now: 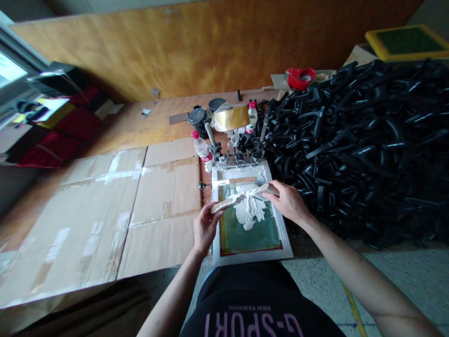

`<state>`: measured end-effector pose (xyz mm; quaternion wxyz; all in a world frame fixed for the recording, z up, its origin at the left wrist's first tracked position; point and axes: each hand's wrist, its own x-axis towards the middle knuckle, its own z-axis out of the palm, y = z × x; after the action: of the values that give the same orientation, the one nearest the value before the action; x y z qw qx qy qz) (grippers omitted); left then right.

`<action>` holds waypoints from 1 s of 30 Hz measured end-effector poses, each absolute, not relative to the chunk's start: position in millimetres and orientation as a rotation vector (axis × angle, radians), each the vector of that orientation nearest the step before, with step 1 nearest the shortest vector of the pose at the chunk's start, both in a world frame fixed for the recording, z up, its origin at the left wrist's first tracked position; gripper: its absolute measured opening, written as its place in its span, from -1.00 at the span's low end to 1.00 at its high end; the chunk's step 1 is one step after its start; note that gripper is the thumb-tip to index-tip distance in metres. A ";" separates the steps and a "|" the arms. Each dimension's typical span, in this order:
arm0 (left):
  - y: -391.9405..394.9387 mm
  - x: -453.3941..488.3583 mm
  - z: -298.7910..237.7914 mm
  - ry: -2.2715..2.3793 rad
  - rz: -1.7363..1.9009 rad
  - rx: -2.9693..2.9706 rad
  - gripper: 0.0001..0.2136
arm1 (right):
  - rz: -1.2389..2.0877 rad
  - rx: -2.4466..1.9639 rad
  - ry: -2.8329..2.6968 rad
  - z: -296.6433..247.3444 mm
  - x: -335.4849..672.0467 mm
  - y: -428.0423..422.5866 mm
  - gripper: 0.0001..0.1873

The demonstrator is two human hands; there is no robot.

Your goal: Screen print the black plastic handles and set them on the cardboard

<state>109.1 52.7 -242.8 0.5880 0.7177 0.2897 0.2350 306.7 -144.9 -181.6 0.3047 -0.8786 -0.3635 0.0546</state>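
My left hand [206,228] is closed around the end of a flat spatula [226,204] coated in white paste. In my right hand [290,201] is a second coated spatula [264,189], gripped at its outer end. The inner ends of both meet over the middle of a screen-printing frame [216,250], with white paste between them. Below them, a thick patch of white ink [249,216] lies on the green mesh [233,236]. Another flat bar [242,180], partly smeared white, rests across the frame's far part.
Black plastic parts [365,150] are heaped at the right. Flattened cardboard [168,187] covers the table at the left. Behind the frame stand metal clamps [215,149], a plastic bottle [202,149], another bottle [251,117], a yellow tape roll [230,117] and a black tub [198,119].
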 end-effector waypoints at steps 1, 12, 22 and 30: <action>53.3 109.3 -244.0 0.686 0.540 1.569 -0.71 | 0.150 -2.311 -0.929 -181.7 306.4 -145.9 -0.80; 49.8 112.7 -240.4 0.733 0.195 1.055 -0.62 | 0.222 -1.982 -0.789 -179.9 300.6 -147.6 -0.80; 46.7 119.2 -232.0 0.770 0.068 0.834 -0.80 | 0.406 -1.709 -0.473 -192.2 301.3 -138.6 -0.71; 32.9 121.2 -228.7 0.830 -0.029 0.767 -0.86 | 0.383 -1.660 -0.362 -194.2 297.8 -136.3 -0.67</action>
<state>121.2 32.9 -228.7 0.8444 0.3636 0.3931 -0.0137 297.8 -136.3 -194.2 0.6440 -0.7292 -0.1591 0.1682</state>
